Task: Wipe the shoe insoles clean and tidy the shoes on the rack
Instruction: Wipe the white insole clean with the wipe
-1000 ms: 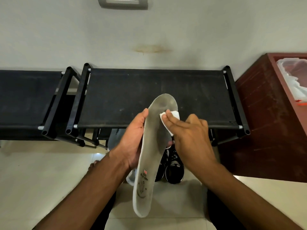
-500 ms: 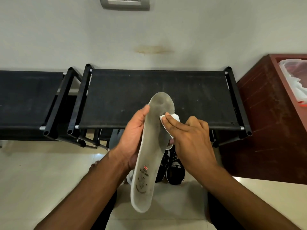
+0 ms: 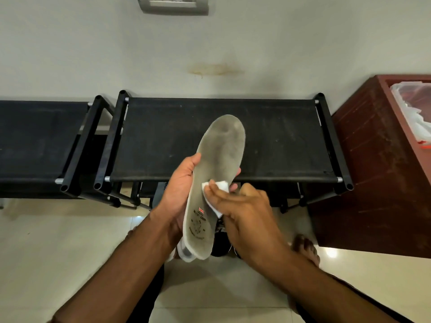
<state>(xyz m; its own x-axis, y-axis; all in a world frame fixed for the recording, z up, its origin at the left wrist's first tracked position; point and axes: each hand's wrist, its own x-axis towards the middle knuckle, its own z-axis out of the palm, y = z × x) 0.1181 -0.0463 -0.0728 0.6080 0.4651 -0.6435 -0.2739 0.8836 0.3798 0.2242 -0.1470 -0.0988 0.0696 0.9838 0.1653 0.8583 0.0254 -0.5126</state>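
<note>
A long grey, stained insole (image 3: 217,164) with a small flag print near its heel stands tilted in front of me, toe end up. My left hand (image 3: 179,192) grips it round its middle, thumb on the front and fingertips showing at the right edge. My right hand (image 3: 242,215) presses a folded white wipe (image 3: 219,190) against the insole's middle with straight fingers. Below the hands, black shoes (image 3: 220,243) sit on the floor, mostly hidden. The black shoe rack (image 3: 279,141) stretches behind the insole with a bare fabric top.
A second black rack (image 3: 39,141) stands to the left. At the right is a dark red cabinet (image 3: 373,171) with a clear plastic container (image 3: 415,108) on top. A bare foot (image 3: 305,248) rests on the pale tiled floor (image 3: 58,252). A switch plate (image 3: 172,4) is on the wall.
My right hand has slid the wipe down the insole from near the toe end to its middle. The insole has risen slightly in view.
</note>
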